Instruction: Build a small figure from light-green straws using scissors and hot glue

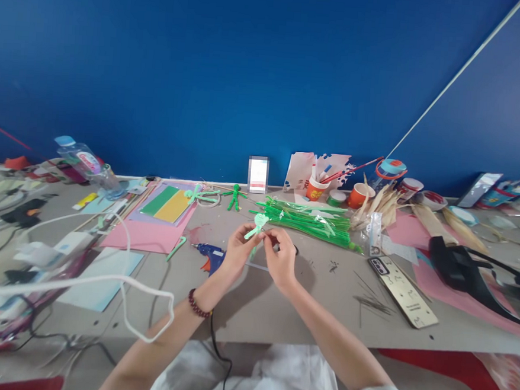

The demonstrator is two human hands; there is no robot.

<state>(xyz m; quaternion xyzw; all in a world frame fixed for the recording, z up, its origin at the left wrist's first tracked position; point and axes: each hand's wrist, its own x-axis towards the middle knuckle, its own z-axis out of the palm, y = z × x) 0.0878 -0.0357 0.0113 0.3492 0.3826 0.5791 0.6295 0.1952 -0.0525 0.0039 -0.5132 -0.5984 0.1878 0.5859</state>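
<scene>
A pale green figure of bent pipe cleaner [260,221] is held up over the middle of the table. My left hand [237,248] is closed on its left side, fingers pinched at its lower part. From the other side, my right hand [281,258] pinches it with thumb and forefinger; the fingertips of both hands nearly meet. Just left of and below my left hand lies a blue glue gun [211,256], partly covered by the wrist. Behind stand a dark green pipe cleaner figure [235,198] and, lying further left, a pale green one [197,195].
A bagged bundle of green pipe cleaners [311,223] lies behind my right hand. Coloured sheets [144,235] and a white cable [124,280] are at left. A patterned phone [402,293], dark wire bits [370,304] and a paper cup of pens [316,189] are to the right.
</scene>
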